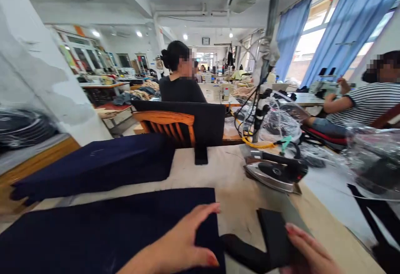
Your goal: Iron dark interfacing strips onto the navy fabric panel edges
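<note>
Over navy cloth point(103, 232), our left hand point(179, 240) spreads wide. Our right hand point(312, 251), cut off below, touches black fabric point(275, 232); we can't tell its grip.

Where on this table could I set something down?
The table shows bare between phone and iron, and nearer, right of the near navy cloth. It's crowded beyond the iron with plastic, and nearest with left hand, right hand and black cloth.

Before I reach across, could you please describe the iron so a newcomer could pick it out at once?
Find the pale-covered table in the foreground. Toward its back, right of the phone and beyond the black cloth, sits the iron. Unlike those neighbours, it has a shiny metal base and a raised black handle.
</note>
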Motion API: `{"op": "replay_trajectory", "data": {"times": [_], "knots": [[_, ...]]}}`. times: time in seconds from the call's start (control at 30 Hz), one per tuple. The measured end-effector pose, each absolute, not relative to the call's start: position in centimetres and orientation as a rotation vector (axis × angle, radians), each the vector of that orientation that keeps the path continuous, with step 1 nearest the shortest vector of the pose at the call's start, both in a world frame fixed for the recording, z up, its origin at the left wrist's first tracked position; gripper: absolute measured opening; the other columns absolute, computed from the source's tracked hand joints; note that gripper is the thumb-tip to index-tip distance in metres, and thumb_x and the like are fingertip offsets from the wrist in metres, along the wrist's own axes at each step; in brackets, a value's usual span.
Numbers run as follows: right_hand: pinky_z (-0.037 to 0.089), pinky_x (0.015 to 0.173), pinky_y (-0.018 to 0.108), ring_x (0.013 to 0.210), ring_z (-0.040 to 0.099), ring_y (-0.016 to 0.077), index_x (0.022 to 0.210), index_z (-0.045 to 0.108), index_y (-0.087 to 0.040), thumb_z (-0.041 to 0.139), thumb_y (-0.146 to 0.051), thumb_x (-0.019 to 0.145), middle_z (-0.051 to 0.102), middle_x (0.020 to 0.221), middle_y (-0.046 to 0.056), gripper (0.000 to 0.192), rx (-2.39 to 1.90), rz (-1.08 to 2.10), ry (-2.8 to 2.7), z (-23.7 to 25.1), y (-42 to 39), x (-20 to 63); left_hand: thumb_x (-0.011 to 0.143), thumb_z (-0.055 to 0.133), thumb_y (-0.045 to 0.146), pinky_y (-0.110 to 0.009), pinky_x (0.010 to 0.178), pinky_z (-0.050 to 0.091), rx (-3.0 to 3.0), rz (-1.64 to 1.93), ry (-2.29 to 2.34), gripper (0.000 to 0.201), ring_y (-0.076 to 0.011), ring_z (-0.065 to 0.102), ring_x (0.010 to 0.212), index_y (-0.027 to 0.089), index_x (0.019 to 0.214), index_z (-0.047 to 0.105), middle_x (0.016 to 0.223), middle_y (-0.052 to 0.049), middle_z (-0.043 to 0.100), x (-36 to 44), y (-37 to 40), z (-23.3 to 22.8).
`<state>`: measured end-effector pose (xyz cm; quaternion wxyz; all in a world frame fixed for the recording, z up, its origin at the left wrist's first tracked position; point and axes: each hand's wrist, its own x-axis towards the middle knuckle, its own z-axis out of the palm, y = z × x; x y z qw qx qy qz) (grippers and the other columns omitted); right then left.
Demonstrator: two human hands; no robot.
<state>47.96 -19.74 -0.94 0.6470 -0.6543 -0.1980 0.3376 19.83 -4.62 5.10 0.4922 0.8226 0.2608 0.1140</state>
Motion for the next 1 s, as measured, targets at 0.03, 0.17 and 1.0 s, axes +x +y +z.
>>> {"op": "replay_trajectory", "data": {"times": [0.03,0.17,1.0], "knots": [[0.052,0.042,0.039,0.059,0.064,0.0274,0.079,0.072,-0.023,0.078,-0.048,0.054,0.070,0.083,0.010,0.035,-1.454,0.848,-0.467,-0.9,-17.9,45.2,0.064,0.076,0.031,-0.040,0.106,0.031,1.976,0.242,0.601,0.088,-0.0267,0.042,0.122,0.028,0.142,0.035,0.136,-0.007,0.045,20.3,-5.0,5.2],[0.057,0.066,0.041,0.079,0.066,0.0245,0.085,0.068,-0.024,0.072,-0.056,0.062,0.070,0.094,0.006,0.039,-1.167,1.153,-0.375,-1.2,-12.5,39.9,0.072,0.065,0.025,-0.022,0.063,0.042,1.748,0.150,0.635,0.028,-0.0125,0.051,0.068,0.016,0.099,0.067,0.076,0.001,0.058,20.7,-4.2,4.1],[0.043,0.072,0.040,0.080,0.061,0.0287,0.095,0.059,-0.020,0.060,-0.059,0.064,0.067,0.088,0.009,0.050,-1.847,0.667,-1.012,-9.8,4.4,40.8,0.071,0.053,0.003,-0.037,0.098,0.042,1.943,0.700,1.243,0.054,-0.0227,0.055,0.106,0.017,0.124,0.053,0.119,-0.008,0.056,15.8,13.6,-5.9]]}}
